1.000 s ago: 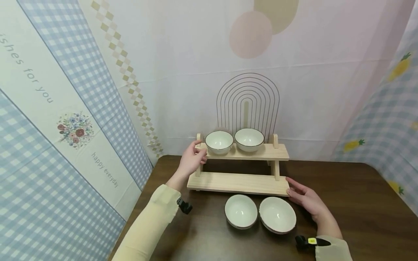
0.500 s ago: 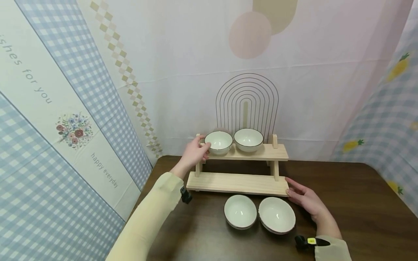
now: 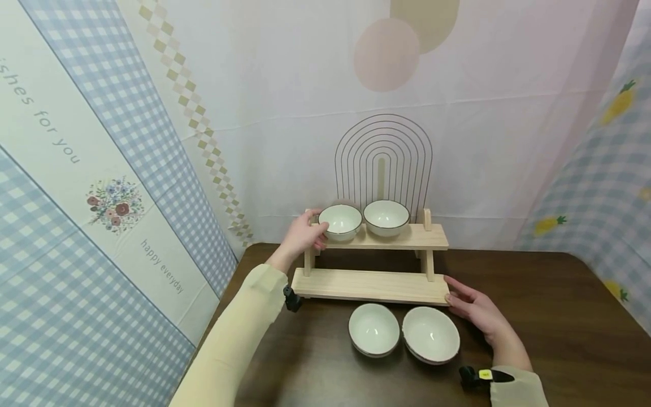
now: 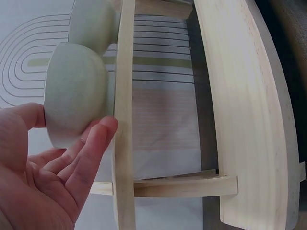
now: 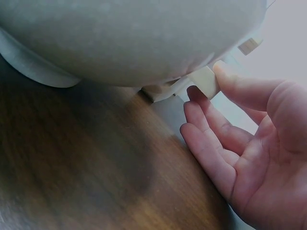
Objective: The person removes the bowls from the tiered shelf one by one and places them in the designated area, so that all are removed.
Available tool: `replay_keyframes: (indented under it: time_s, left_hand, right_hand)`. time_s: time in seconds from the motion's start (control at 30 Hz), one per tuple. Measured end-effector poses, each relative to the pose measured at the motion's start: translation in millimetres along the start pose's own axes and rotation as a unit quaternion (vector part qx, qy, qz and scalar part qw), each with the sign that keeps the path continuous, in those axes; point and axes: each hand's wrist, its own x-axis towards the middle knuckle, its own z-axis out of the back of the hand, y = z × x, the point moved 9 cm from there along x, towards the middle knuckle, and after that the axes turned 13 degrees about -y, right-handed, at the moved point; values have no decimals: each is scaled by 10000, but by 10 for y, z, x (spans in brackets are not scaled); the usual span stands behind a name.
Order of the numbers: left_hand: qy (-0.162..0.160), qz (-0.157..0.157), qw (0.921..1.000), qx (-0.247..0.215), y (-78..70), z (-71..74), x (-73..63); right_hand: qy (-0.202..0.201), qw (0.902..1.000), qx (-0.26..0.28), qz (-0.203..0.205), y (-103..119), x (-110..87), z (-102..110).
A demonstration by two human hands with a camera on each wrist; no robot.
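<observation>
A two-tier wooden display rack [image 3: 371,284] stands on the table, with two white dark-rimmed bowls side by side on its upper board. My left hand [image 3: 303,233] holds the left bowl [image 3: 339,221] at its left side, the thumb at the rim and fingers against the outer wall [image 4: 79,96]. Beside it, touching or nearly so, is the right bowl [image 3: 386,217]. At the lower board's right end, my right hand [image 3: 478,310] pinches the board between thumb and fingers; the right wrist view shows this pinch on the board's end [image 5: 204,82].
In front of the rack, two more white bowls sit on the brown table [image 3: 554,316]: a left one [image 3: 374,329] and a right one [image 3: 431,334], which looks stacked on another. A patterned cloth [image 3: 285,158] hangs close behind the rack.
My left hand has moved slightly right, from the rack's upper left end onto the left bowl. The right hand keeps its place on the lower board, and the bowls look unmoved.
</observation>
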Motion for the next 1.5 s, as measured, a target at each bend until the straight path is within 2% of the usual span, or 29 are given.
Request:
replay_keyframes:
  time_s: [0.3,0.8,1.3,1.5]
  left_hand:
    - [-31,183,9979,-614,57,-31,-3]
    - [-167,329,9945,-982,190,-45,-14]
    - [-244,467,9876,-1477,195,-56,-31]
    - [-344,515,9847,-1626,278,-74,-22]
  right_hand:
    - [4,10000,-35,9,0,19,10]
    - [27,10000,-40,-33,-17,18,7]
    - [-50,9999,100,28,34,-18,19]
    - [-54,9998,114,124,39,-26,12]
